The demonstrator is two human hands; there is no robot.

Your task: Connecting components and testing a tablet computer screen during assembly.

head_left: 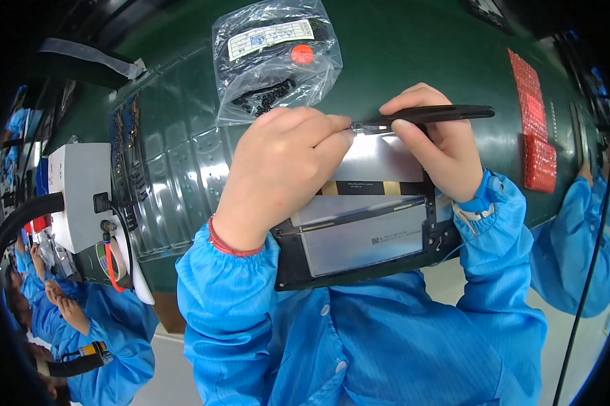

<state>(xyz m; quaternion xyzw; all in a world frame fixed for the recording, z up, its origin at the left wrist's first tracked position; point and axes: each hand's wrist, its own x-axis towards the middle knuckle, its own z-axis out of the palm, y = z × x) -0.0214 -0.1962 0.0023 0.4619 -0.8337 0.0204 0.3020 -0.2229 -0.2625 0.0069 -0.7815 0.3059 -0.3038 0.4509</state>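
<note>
"Device first: how many, and where?"

"One, flat and opened, at the near edge of the green desk. One black band with two gold-coloured patches crosses its silvery surface."

"And the hands?"

"Two of the wearer's, with the device below and between them. The left hand covers its upper left part, fingers curled, fingertips drawn together; whether they grip anything, I can't tell. The right hand pinches one slim black tool between thumb and fingers, the tip right by the left fingertips."

"Any writing?"

"A small square code and fine print on the device's lower silver face, too small to read. Beyond the left hand lies one clear bag of black parts, too crowded to count, with one white printed label and one round orange sticker."

"Further out?"

"One white box to the left; red bubble wrap to the right."
</note>
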